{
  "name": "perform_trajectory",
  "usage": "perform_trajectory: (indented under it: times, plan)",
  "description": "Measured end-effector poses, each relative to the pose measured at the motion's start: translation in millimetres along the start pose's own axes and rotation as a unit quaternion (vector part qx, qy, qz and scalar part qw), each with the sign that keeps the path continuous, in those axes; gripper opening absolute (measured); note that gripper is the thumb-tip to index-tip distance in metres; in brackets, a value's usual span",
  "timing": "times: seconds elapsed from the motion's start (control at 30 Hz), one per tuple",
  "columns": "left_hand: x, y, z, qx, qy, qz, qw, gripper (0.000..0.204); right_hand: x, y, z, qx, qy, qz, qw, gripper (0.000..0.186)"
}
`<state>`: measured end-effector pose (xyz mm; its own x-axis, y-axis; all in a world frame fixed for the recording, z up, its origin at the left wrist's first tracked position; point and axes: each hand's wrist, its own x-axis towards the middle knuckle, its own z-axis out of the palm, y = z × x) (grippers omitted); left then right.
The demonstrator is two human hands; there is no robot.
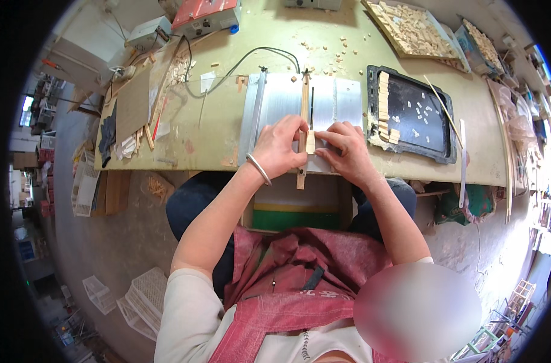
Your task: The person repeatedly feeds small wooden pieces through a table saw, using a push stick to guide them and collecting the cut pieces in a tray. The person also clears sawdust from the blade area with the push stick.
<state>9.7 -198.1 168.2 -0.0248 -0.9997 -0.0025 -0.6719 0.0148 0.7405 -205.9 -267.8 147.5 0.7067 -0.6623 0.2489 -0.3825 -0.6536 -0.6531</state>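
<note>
A small pale wood block (pixel 311 143) lies on a flat silver metal plate (pixel 281 100), just in front of a narrow dark slot (pixel 313 107). My right hand (pixel 348 150) has its thumb and fingertips pressed against the block's right side. On the other side my left hand (pixel 280 145) is closed, thumb and bent fingers at a long wooden strip (pixel 305 95) that runs along the plate beside the block. The left fingertips partly cover the strip, so their exact contact with the block is hidden. A silver bangle (pixel 259 169) circles my left wrist.
Right of the plate, a black tray (pixel 416 156) holds a row of wood blocks (pixel 383 100) and small white pieces. A board of many blocks (pixel 411 30) lies at the far right. A black cable (pixel 245 57) crosses behind; cardboard (pixel 133 103) lies left.
</note>
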Motion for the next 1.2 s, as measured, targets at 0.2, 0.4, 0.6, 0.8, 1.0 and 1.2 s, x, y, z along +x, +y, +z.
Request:
perform_trajectory:
  times: [0.2, 0.4, 0.6, 0.8, 1.0, 1.2]
  plan:
    - [6.9, -5.9, 0.0, -0.031, 0.013, -0.001, 0.999, 0.042, 6.3, 4.8, 2.8, -0.004, 0.012, -0.003, 1.0, 0.037]
    - [12.6, -5.1, -3.5, -0.033, 0.002, -0.011, 0.999, 0.042, 9.7, 7.9, 4.0, -0.009, 0.024, -0.009, 1.0, 0.036]
    - [18.2, -5.8, -5.0, -0.029, -0.004, -0.032, 0.999, 0.04, 13.2, 11.8, 5.3, -0.009, 0.03, -0.016, 0.999, 0.035]
    - [23.9, -7.7, -6.6, -0.022, -0.006, -0.029, 0.999, 0.041, 18.0, 11.2, 2.1, -0.011, 0.028, -0.009, 1.0, 0.033]
    - [31.5, -11.3, -7.8, -0.03, -0.009, -0.033, 0.999, 0.041, 24.8, 14.6, 1.7, -0.011, 0.033, -0.007, 0.999, 0.032]
    - [40.4, -16.5, -8.0, -0.037, -0.009, -0.031, 0.999, 0.042, 32.2, 18.0, 0.0, -0.019, 0.031, -0.002, 0.999, 0.032]
